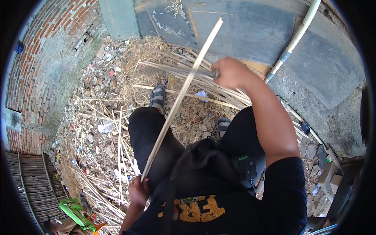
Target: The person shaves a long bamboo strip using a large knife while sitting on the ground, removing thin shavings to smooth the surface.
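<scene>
My left hand is closed around the lower end of a long, pale bamboo strip. The strip slants up and away past my left knee, its far end raised toward the wall. Off to the right, my right hand is wrapped round the handle of a large knife. Its grey blade points left, smeared by motion, and crosses the picture near the upper part of the strip. I cannot tell whether blade and strip touch. Beyond my feet lies a bundle of split bamboo strips, partly behind my right forearm.
Rubble and dry shavings cover the ground, with more loose strips at left. A brick wall stands left. A pale pipe runs along the grey wall ahead. Someone in green clothing is at lower left.
</scene>
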The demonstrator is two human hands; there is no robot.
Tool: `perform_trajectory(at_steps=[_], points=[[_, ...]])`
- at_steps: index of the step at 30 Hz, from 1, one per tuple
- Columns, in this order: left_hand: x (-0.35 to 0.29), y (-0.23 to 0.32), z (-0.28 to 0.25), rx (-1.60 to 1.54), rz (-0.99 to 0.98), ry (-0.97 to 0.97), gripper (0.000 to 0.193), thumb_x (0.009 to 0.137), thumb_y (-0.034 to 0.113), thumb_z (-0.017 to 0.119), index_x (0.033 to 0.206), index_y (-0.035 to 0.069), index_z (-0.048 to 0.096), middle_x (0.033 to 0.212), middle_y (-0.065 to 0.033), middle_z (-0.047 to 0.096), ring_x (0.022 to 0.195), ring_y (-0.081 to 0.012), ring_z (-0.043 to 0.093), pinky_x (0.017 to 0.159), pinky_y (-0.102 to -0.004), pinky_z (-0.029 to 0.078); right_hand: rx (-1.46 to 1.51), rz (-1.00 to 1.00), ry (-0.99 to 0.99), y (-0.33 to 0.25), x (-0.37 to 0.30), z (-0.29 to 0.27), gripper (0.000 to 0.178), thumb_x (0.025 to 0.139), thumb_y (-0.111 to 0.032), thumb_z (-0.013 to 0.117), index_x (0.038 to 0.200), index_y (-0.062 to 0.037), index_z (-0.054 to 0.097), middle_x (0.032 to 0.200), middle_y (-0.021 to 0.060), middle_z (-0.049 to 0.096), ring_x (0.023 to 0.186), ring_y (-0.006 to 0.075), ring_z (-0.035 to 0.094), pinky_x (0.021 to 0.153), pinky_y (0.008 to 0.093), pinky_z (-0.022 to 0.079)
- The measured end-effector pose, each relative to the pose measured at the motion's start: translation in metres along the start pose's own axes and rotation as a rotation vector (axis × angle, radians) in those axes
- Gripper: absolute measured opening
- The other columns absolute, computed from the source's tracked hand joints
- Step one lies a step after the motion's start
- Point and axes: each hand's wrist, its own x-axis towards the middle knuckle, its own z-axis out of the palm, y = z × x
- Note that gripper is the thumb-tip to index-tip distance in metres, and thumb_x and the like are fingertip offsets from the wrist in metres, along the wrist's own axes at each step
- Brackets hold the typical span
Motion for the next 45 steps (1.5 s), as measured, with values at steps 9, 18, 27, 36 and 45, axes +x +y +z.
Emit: perform_trajectory(at_steps=[9, 18, 27, 36, 45], points=[[-0.009, -0.002, -0.006, -0.005, 0.008, -0.007, 0.019, 0.092, 0.02, 0.066, 0.097, 0.001, 0.064, 0.074, -0.0222, 0.064, 0.068, -0.0453, 0.063, 0.059, -0.052, 0.049, 0.049, -0.007, 0.077, -0.015, -0.006, 0.007, 0.031, 0.074, -0.015, 0.067, 0.102, -0.0031, 0.071, 0.091, 0.022, 0.07, 0.09, 0.038, 0.068, 0.081, 0.0463, 0.053], [-0.01, -0.003, 0.005, 0.01, -0.054, 0.011, 0.019, 0.091, 0.022, 0.067, 0.092, 0.003, 0.063, 0.074, -0.0233, 0.064, 0.067, -0.0453, 0.063, 0.058, -0.052, 0.049, 0.093, 0.127, 0.067, -0.025, -0.009, -0.009, 0.035, 0.075, -0.012, 0.064, 0.109, -0.0101, 0.073, 0.106, 0.0175, 0.071, 0.099, 0.034, 0.068, 0.087, 0.0466, 0.055], [0.004, -0.001, -0.004, 0.005, -0.001, 0.017, 0.016, 0.091, 0.019, 0.068, 0.092, 0.003, 0.063, 0.073, -0.0226, 0.064, 0.068, -0.0447, 0.064, 0.06, -0.0525, 0.049, 0.128, 0.291, 0.335, 0.045, 0.013, -0.019, 0.033, 0.076, -0.014, 0.062, 0.105, -0.0046, 0.072, 0.1, 0.0202, 0.071, 0.097, 0.0368, 0.068, 0.086, 0.0444, 0.056], [-0.002, 0.0, -0.004, -0.019, 0.012, 0.018, 0.015, 0.092, 0.018, 0.067, 0.088, 0.005, 0.061, 0.073, -0.0202, 0.064, 0.066, -0.0432, 0.064, 0.058, -0.0507, 0.049, 0.068, 0.044, 0.178, -0.006, -0.016, 0.001, 0.031, 0.075, -0.017, 0.065, 0.102, -0.0025, 0.072, 0.095, 0.0218, 0.071, 0.093, 0.0412, 0.067, 0.086, 0.0472, 0.053], [-0.005, -0.009, 0.002, 0.059, 0.026, 0.048, 0.015, 0.089, 0.017, 0.069, 0.086, 0.005, 0.061, 0.073, -0.0191, 0.063, 0.068, -0.0432, 0.063, 0.059, -0.0513, 0.049, 0.155, 0.091, 0.214, 0.007, -0.004, -0.007, 0.025, 0.073, -0.015, 0.065, 0.094, -0.002, 0.072, 0.089, 0.0234, 0.07, 0.085, 0.0418, 0.066, 0.08, 0.0438, 0.054]])
